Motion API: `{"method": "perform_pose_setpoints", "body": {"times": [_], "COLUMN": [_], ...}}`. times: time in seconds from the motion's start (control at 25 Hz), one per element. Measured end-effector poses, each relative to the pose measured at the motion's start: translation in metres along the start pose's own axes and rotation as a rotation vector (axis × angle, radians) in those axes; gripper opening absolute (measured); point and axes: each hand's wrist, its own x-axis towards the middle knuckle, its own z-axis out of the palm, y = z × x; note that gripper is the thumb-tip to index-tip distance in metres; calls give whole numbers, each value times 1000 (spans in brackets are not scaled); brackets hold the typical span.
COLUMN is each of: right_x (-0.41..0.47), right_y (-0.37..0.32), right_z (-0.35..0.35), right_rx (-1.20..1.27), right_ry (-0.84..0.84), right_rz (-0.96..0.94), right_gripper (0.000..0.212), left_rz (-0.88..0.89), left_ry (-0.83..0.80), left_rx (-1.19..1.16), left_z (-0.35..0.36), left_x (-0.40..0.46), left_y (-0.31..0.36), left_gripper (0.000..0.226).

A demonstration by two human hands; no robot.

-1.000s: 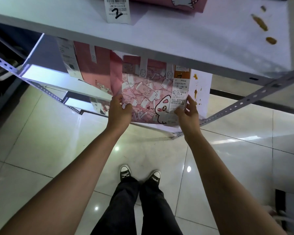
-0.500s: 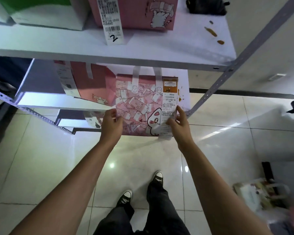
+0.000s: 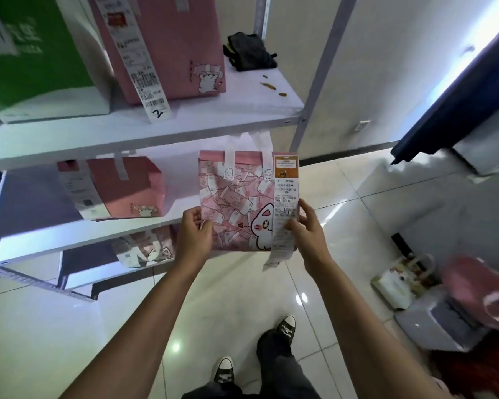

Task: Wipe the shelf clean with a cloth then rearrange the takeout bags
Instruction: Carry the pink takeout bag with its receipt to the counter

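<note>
Both hands, left hand (image 3: 195, 236) at nine o'clock and right hand (image 3: 306, 230) at three, pinch the patterned pink bag (image 3: 236, 203) upright off the middle shelf (image 3: 55, 240); it looks light and soft-sided, best gripped by its side edges.

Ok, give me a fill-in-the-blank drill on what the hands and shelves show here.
1. Both hands, left hand and right hand, hold a patterned ____ bag.
2. A long paper ____ hangs down that bag's right side.
3. The handwritten number on the upper shelf's tag is ____.
4. Brown ____ mark the upper shelf near its right end.

Missing words: pink; receipt; 2; stains
</note>
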Motion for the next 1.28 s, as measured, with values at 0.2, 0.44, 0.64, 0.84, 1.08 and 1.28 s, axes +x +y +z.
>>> {"method": "perform_pose_setpoints", "body": {"times": [0.2,0.44,0.64,0.84,1.08,1.28], "right_x": [-26,-37,-36,-37,-37,-18], "right_y": [2,0,4,4,10,3], "right_z": [-49,-133,-218,-312,-409,-469], "right_rx": [62,168,270,330,375,451], "right_ry": [141,308,452,550,695,804], "right_rz": [3,-26,-36,-82,-105,-127], "right_gripper": [62,59,61,59,54,50], "left_rz": [44,149,154,213,271,282], "left_ry": [-130,-270,-393,-500,-626,-682], "left_rx": [0,27,2,-12,-9,-25], "left_z": [39,117,212,303,398,487], "left_x": [-19,-43,-74,-102,-146,-158], "left_y": [27,68,106,138,174,206], "left_gripper": [34,30,29,24,28,25]}}
